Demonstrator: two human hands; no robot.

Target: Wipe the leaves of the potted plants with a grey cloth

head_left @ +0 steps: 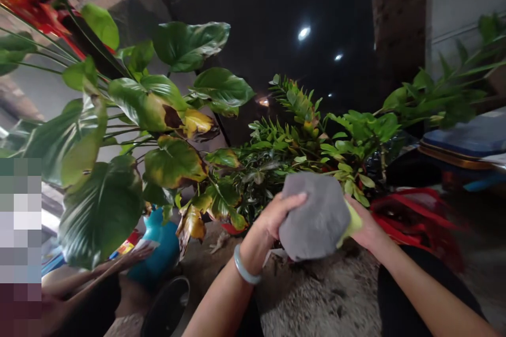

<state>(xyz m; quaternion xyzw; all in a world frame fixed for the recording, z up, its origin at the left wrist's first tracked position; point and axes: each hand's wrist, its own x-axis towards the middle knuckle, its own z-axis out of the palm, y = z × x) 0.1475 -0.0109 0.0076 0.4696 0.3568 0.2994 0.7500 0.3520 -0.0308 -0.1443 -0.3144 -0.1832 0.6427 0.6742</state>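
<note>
Grey cloth point(316, 216), soft and bunched into a rounded pad, held between both hands in front of the plants, above rough pale ground point(316, 295). Left hand point(276, 216), with a pale bangle point(245, 267) at the wrist, grips the cloth's left edge; thumb and fingers curl over the top of it. Right hand point(366, 226) closes on the right edge, where a yellow-green strip point(350, 224) shows under the grey; whether this is a leaf or a second cloth cannot be told. Both hands are thus shut on the cloth, neither spread wide. The cloth lies directly between them, its longer axis running from lower left to upper right, and both hands touch it, so neither is the nearer. Just behind the cloth stands a small-leaved plant point(300, 137), its nearest leaflets close to the cloth's upper edge. To the left, well apart from the hands, a large-leaved plant point(158, 116) bears several yellowed and browned leaves. A teal pot point(158, 247) sits below it, with a dark round container point(166, 310) in front. Red objects point(411, 216) lie blurred to the right of the right hand. Another person's arm point(98, 274) shows low at left
</note>
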